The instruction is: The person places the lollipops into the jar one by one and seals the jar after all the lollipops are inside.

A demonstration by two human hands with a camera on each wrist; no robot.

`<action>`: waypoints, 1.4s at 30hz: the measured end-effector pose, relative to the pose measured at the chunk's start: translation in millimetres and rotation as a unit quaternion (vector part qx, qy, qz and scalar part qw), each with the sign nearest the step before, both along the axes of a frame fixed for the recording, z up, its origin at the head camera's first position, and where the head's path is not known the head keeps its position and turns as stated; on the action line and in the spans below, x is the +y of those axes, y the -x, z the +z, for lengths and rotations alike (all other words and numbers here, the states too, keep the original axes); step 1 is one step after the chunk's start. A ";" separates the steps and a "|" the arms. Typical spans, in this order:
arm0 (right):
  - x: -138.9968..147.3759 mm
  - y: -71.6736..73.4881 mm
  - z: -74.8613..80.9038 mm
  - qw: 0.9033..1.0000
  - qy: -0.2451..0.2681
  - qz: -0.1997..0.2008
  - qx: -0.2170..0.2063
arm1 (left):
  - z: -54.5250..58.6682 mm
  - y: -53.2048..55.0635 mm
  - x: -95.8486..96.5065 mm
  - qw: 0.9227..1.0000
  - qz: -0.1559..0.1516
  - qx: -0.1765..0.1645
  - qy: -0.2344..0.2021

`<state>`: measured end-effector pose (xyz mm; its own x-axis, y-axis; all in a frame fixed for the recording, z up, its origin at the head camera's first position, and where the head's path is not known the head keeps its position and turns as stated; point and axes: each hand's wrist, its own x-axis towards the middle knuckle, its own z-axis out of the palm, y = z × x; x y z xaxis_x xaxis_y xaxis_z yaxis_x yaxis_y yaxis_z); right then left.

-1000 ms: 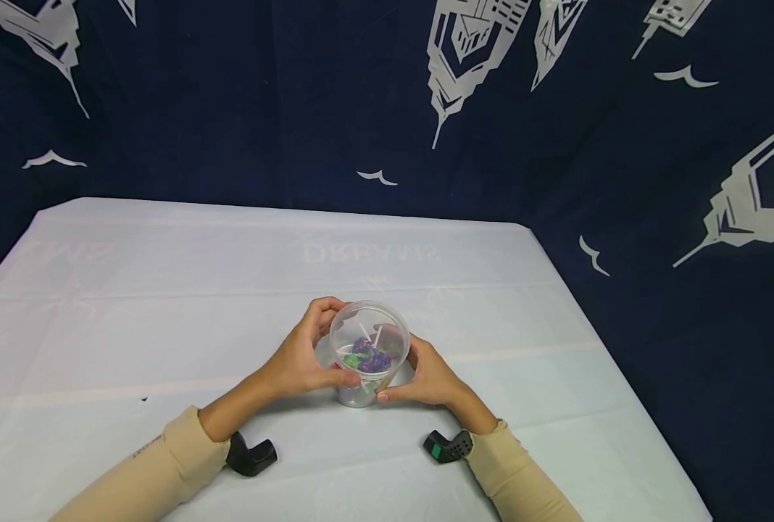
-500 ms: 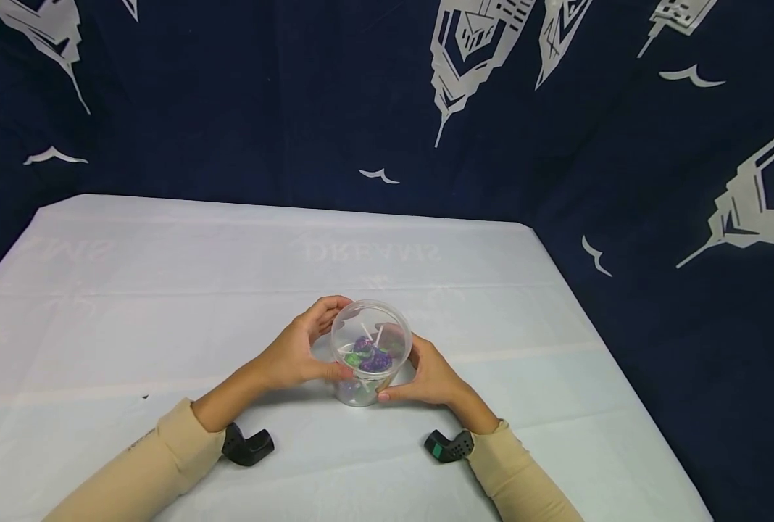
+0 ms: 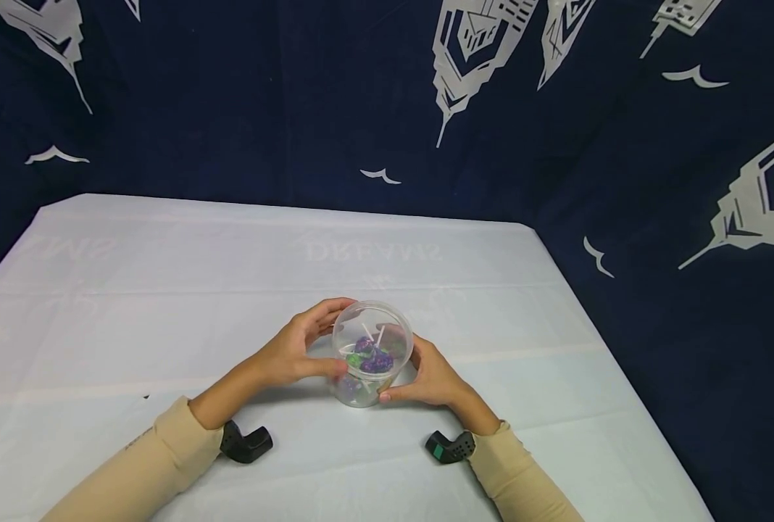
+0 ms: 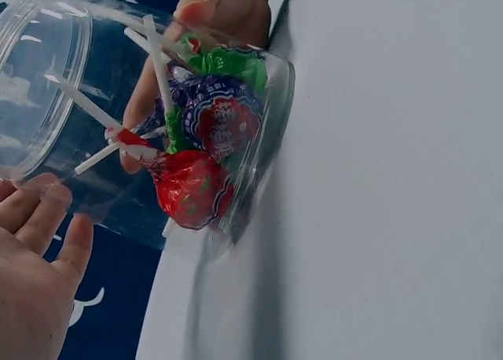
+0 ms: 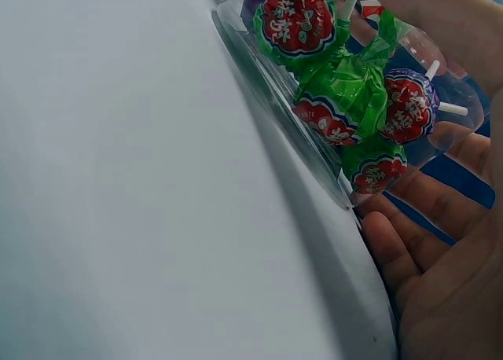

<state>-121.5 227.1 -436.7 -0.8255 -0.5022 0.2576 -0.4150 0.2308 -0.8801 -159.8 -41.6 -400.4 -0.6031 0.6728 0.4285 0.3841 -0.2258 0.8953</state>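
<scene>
A clear plastic jar point(image 3: 359, 398) stands on the white cloth with several wrapped lollipops point(image 3: 377, 360) inside. Purple and green wrappers show from above; a red lollipop point(image 4: 192, 189) shows in the left wrist view, and green lollipops point(image 5: 346, 101) fill much of the right wrist view. My left hand point(image 3: 292, 355) holds the jar's upper left side near the rim, thumb in front and fingers behind. Lower on the right side, my right hand point(image 3: 435, 377) grips the body, its far fingers partly hidden behind it. Whether a clear lid covers the top, I cannot tell.
A white cloth point(image 3: 230, 246) with faint lettering covers the table. Behind and to the right hangs a dark blue curtain point(image 3: 230, 109) with white building and bird shapes. Black devices are worn at the left wrist point(image 3: 246, 443) and right wrist point(image 3: 450, 446).
My left thumb has slid left along the jar's front, and the left forearm has shifted slightly left. The right hand and the jar stay nearly in place.
</scene>
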 end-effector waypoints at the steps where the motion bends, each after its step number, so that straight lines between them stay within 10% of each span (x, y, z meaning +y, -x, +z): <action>1: 0.1 0.1 0.0 1.000 0.000 0.001 0.001 | -0.6 0.0 0.1 1.000 -0.001 0.002 -0.001; 42: 0.3 -0.5 0.4 1.000 0.002 0.004 0.000 | 8.7 1.6 -5.7 0.998 -0.012 -0.006 0.061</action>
<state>-121.1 227.3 -436.3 -0.8213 -0.5083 0.2590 -0.4167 0.2245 -0.8809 -161.4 -47.3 -391.7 -0.5906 0.7339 0.3356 0.3693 -0.1240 0.9210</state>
